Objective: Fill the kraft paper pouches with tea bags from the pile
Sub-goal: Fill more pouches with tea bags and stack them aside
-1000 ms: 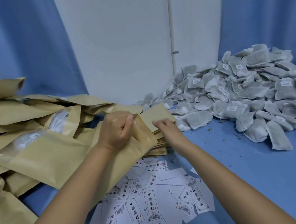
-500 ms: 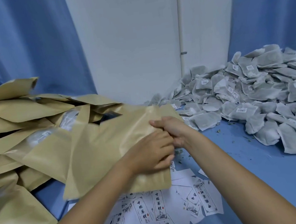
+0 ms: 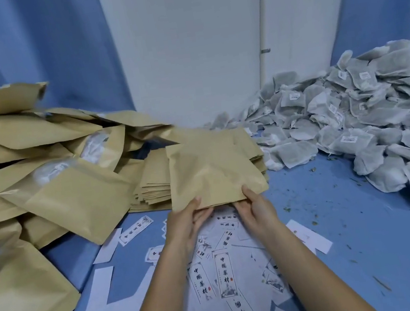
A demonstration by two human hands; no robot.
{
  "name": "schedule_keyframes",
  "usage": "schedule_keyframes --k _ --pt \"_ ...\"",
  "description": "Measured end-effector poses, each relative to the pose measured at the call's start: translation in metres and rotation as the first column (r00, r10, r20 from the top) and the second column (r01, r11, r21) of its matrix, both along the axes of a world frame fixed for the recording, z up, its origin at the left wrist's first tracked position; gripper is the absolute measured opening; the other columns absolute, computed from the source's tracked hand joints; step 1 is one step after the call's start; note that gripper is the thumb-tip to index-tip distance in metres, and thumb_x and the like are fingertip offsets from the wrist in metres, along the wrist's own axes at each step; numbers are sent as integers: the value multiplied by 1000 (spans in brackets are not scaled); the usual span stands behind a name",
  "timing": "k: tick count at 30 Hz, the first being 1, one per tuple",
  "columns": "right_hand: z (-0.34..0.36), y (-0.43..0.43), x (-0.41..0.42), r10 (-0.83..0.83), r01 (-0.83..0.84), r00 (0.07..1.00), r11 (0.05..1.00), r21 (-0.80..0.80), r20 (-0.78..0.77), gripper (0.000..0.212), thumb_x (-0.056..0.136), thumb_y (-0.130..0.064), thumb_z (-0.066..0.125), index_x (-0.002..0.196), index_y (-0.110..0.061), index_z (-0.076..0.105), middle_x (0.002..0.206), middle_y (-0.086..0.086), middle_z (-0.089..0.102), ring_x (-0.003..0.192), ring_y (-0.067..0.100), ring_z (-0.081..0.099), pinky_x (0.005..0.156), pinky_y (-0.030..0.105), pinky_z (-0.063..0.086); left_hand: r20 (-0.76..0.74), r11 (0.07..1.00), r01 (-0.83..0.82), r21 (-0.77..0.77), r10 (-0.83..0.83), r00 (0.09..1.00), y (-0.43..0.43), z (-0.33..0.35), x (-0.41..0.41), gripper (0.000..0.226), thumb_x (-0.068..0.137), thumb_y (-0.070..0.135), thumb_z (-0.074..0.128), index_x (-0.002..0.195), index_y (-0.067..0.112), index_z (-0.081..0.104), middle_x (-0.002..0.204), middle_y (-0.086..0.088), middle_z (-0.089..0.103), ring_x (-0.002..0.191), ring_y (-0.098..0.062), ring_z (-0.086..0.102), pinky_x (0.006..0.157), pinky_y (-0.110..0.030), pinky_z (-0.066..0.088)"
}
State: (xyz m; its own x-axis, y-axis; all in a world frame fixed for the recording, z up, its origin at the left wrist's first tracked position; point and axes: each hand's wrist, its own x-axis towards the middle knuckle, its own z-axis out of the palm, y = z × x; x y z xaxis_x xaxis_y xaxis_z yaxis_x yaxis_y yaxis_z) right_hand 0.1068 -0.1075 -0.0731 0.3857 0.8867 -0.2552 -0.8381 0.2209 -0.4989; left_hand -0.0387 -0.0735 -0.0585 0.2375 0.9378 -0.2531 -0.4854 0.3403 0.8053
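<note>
The left hand [image 3: 185, 225] and right hand [image 3: 256, 211] each pinch the near edge of one brown pouch [image 3: 212, 173].

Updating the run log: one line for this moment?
step: holding pouch | left hand: grips near edge | right hand: grips same edge | tea bags: piled right

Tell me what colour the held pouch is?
Plain tan-brown; the pouch shows best in head view.
</note>
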Motion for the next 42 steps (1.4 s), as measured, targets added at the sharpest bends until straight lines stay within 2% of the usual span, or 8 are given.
schedule_keyframes --k 4,9,13,17,21,24,35,42 --pt "-10 -8 18 -118 181 947 964 -195 298 19 89 -4 62 106 4 62 108 16 67 93 21 67 68 21 58 -71 999 -49 -2 49 996 3 -20 -1 20 87 -4 62 106 -7 62 97 -14 73 81 -23 72 63 -26 58" --pt "-1 -12 24 -68 137 957 963 -234 281 7 89 -5 63 90 2 63 85 8 70 75 16 67 70 23 58 -59 996 -80 44 83 995 8 -23 -4 19 86 -7 60 105 -3 63 93 -10 74 82 -21 72 62 -25 57" --pt "-5 -12 25 -39 203 886 928 -311 461 18 89 -10 64 73 -7 57 65 2 51 52 12 43 48 17 40 -65 996 -81 44 84 994 7 -25 -4 17 86 -6 61 101 0 64 93 -9 74 82 -21 72 62 -26 57" --pt "-6 -14 22 -47 158 924 951 -267 380 12 89 -9 65 78 -4 60 72 4 59 61 13 49 65 22 48 -74 992 -118 40 121 990 5 -27 0 24 85 -5 62 109 -2 62 100 -12 72 85 -23 72 62 -24 57" --pt "-7 -13 13 9 142 894 943 -302 449 33 82 -10 72 60 -11 48 58 2 55 51 11 48 49 15 45 -112 990 -135 50 140 984 1 -26 5 26 86 -2 63 112 -3 61 105 -13 71 82 -23 72 64 -23 57" --pt "-9 -11 15 -4 178 885 926 -332 465 38 80 -8 73 56 -12 44 55 5 50 49 14 44 54 20 40 -164 989 -132 69 141 976 -5 -25 7 25 87 2 64 112 1 63 105 -11 71 76 -20 73 57 -17 53" --pt "-11 -9 10 -22 169 889 944 -283 456 32 80 -4 72 58 -11 51 62 2 60 50 14 49 48 16 46 -211 973 -170 157 201 957 -17 -20 14 17 88 4 64 104 6 66 96 -5 72 67 -5 70 50 -9 48" --pt "-12 -8 -3 17 107 875 968 -229 484 9 83 -3 68 76 -6 63 72 3 64 54 14 52 60 22 50 -192 974 -164 156 193 962 -20 -25 18 15 86 5 66 100 12 67 92 -1 74 75 -13 72 58 -17 53"
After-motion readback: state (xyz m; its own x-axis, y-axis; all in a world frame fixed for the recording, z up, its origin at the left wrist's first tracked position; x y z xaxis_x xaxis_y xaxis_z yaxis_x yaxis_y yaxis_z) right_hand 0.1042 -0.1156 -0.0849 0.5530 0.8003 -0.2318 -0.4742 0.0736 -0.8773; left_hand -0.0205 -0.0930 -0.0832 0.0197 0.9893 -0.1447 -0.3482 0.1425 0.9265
